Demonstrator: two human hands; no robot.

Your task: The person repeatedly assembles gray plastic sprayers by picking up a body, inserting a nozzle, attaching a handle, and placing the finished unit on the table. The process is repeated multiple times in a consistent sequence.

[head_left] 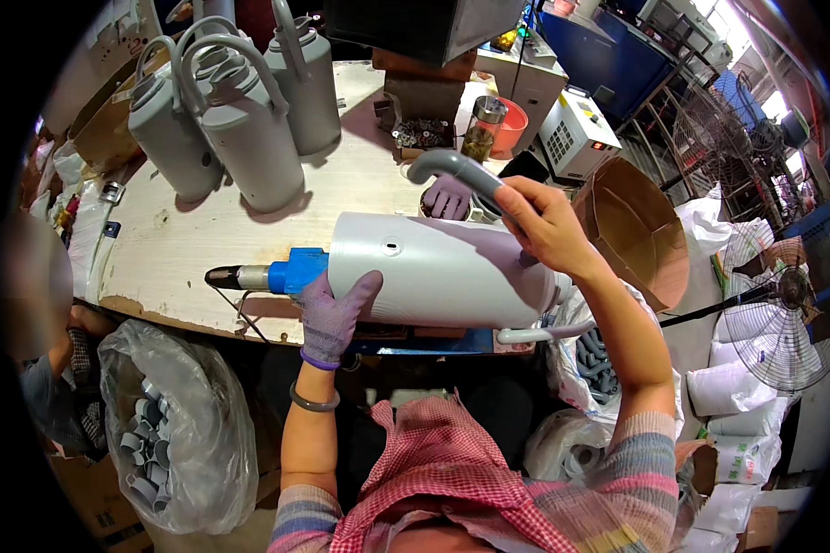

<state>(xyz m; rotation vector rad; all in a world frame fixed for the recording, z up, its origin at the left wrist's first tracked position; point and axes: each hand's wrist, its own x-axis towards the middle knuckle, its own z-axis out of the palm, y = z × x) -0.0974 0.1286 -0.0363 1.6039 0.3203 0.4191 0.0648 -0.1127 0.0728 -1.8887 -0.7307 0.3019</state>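
A large grey thermos jug body [433, 272] lies on its side at the table's front edge, its base to the left and its neck to the right. My left hand [332, 316], in a purple-grey knit glove, grips it at the base end, thumb on the curved side and fingers partly hidden. Bare and closed, my right hand [549, 221] holds a curved grey handle [456, 168] above the jug's neck end. A light grey curved bar [546, 334] sticks out near the neck. Beyond the base lies a blue device [302, 270] with a silver and black end.
Several grey jugs [254, 152] with hoop handles stand at the back left. A box of small metal parts [422, 135], a lidded glass jar [482, 129] and a red bowl [510, 126] sit behind. Bags of grey parts [180, 424] flank me. A fan [788, 286] and a carton [636, 235] stand right.
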